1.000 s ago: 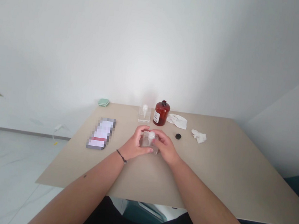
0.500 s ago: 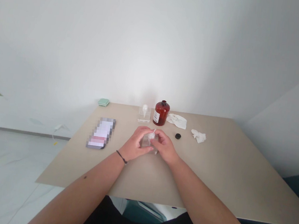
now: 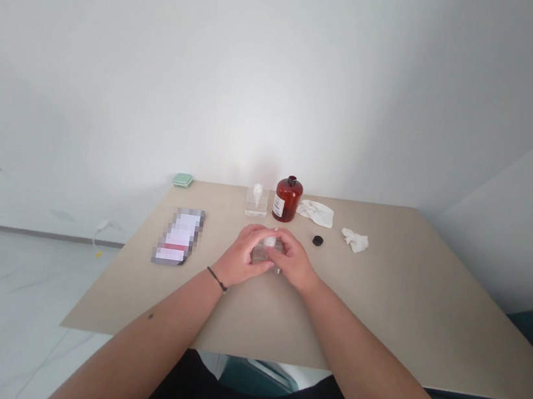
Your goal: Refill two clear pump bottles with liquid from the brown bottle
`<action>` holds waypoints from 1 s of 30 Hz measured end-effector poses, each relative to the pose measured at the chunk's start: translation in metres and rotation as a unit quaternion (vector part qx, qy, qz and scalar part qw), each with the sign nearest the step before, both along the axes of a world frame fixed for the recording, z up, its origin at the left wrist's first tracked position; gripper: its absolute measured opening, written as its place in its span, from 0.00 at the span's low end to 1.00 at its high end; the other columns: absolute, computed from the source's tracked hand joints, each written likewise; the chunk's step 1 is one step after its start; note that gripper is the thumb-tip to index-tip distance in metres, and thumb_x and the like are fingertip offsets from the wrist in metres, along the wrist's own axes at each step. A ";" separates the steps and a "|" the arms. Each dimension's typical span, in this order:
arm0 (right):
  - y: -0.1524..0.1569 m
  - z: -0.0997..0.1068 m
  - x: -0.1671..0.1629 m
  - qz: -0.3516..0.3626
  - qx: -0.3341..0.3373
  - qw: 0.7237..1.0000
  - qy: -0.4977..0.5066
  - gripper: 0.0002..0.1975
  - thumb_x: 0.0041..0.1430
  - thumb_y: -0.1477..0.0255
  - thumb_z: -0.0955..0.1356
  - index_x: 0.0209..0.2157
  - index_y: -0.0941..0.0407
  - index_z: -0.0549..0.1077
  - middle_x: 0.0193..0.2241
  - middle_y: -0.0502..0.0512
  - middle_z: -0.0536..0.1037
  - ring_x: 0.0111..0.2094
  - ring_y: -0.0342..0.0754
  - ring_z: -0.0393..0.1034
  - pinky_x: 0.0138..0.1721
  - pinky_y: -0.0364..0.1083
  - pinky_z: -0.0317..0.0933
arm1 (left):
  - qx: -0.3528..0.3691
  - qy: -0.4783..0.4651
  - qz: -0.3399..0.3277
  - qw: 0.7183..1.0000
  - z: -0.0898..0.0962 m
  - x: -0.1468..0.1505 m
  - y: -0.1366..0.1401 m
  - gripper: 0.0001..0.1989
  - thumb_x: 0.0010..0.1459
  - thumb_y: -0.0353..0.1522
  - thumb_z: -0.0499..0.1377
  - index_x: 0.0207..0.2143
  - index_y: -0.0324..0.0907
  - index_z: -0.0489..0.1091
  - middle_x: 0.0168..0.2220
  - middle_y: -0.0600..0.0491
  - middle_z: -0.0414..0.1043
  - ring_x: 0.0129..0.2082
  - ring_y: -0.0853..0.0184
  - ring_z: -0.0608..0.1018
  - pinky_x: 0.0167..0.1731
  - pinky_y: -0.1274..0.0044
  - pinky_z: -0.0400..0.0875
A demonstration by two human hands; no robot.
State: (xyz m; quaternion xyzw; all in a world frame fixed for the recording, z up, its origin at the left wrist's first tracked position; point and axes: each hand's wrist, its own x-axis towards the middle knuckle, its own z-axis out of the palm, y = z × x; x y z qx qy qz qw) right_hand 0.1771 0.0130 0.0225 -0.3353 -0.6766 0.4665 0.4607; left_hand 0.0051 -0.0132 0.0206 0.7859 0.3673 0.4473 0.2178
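In the head view, a clear square pump bottle (image 3: 264, 261) with a white pump top (image 3: 269, 242) stands on the table between my hands. My left hand (image 3: 239, 260) curls around its left side, thumb along the front. My right hand (image 3: 295, 263) closes on the white top from the right, its thumb against the near side. Fingers hide part of the top and the bottle's far side. Behind them stands a similar clear bottle with a white pump (image 3: 256, 206). An open amber bottle (image 3: 286, 201) with a white label is beside that one.
On the tan table (image 3: 378, 319), a black cap (image 3: 318, 240) lies right of my hands. Crumpled white tissues (image 3: 316, 213) and another tissue (image 3: 355, 241) lie farther right. A phone (image 3: 180, 236) is at the left, with a green case (image 3: 182, 180) at the back left corner.
The white top has turned within my right fingers; the thin white nozzle that pointed up and away is now mostly hidden. Both hands stay around the bottle.
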 end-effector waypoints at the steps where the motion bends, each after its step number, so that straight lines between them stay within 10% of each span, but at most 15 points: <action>1: 0.000 -0.001 0.000 -0.003 -0.011 1.000 0.001 0.13 0.52 0.67 0.71 0.41 0.52 0.74 0.40 0.52 0.75 0.43 0.52 0.70 0.50 0.53 0.63 | -0.001 0.007 0.004 1.000 0.001 0.000 -0.001 0.30 0.54 0.31 0.65 0.59 0.48 0.63 0.54 0.45 0.64 0.56 0.55 0.68 0.60 0.60 0.64; 30: 0.000 -0.004 0.001 0.005 -0.019 0.999 0.027 0.14 0.52 0.67 0.72 0.42 0.52 0.74 0.41 0.53 0.77 0.45 0.52 0.71 0.52 0.56 0.63 | 0.014 0.057 0.014 0.998 0.006 0.003 -0.007 0.31 0.56 0.32 0.63 0.62 0.49 0.61 0.58 0.44 0.63 0.60 0.53 0.65 0.62 0.58 0.62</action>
